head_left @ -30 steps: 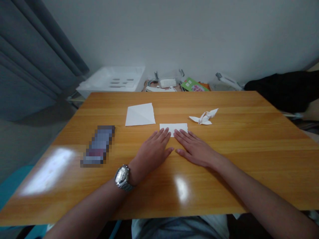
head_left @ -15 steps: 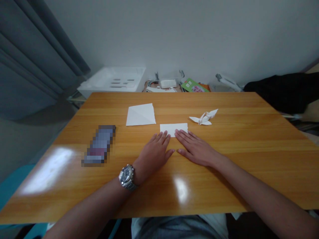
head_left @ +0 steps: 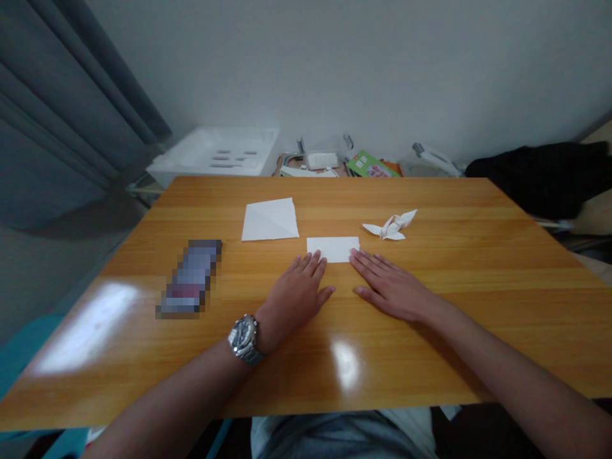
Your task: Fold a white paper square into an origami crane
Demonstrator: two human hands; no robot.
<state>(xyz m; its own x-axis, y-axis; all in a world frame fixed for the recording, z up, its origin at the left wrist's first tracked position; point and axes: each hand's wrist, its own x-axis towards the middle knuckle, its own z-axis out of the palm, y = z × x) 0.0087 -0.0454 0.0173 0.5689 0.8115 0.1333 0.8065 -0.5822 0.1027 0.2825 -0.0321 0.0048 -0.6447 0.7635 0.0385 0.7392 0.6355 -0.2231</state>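
Observation:
My left hand [head_left: 295,294] lies flat and open on the wooden table [head_left: 478,280], a metal watch on its wrist, its fingertips at the near left corner of a small folded white paper rectangle [head_left: 333,247]. My right hand [head_left: 389,287] also lies flat and open, fingers together, with the fingertips at the paper's near right corner. Neither hand holds anything.
A creased white square sheet [head_left: 269,219] lies behind and to the left. A folded white paper figure [head_left: 392,225] sits to the right. A pixelated dark oblong object [head_left: 190,278] lies at left. Behind the table are a white tray [head_left: 217,152], clutter and a black cloth [head_left: 545,172].
My right hand has slid a little to the right along the near edge of the small paper. My left hand has barely moved.

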